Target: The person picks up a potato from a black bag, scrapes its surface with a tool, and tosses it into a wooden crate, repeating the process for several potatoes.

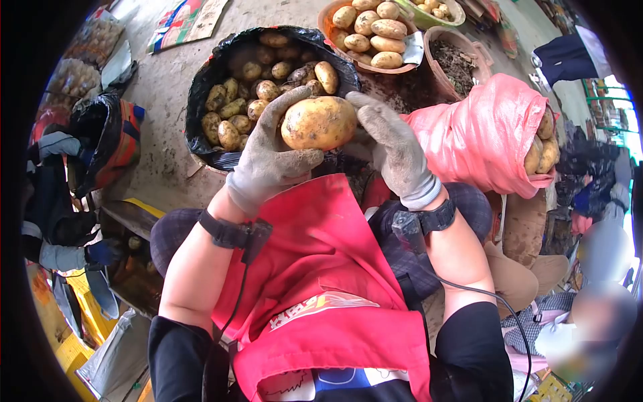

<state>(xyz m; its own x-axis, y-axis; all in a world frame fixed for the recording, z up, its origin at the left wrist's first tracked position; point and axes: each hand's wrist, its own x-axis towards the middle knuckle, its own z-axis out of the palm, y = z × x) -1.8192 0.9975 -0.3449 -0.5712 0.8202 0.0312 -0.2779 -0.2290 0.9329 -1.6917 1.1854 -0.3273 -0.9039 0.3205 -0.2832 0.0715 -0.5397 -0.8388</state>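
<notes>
A large yellow-brown potato (319, 123) with dirt specks is up in front of the red apron. My left hand (274, 151), in a dirty grey work glove, is closed around its left end, thumb below and fingers above. My right hand (398, 144), gloved the same way, is open with its fingers stretched toward the potato's right end, fingertips right at its edge. Just beyond the hands stands a round container lined with a black plastic bag (201, 87), holding many soil-marked potatoes (268, 90).
An orange basin (326, 23) of cleaner potatoes sits beyond, beside a pinkish basket (483, 60) with dark debris. A pink sack (475, 134) of potatoes lies at right. Other people are at both sides, one with gloved hands (60, 144) at a black-lined bag (127, 144).
</notes>
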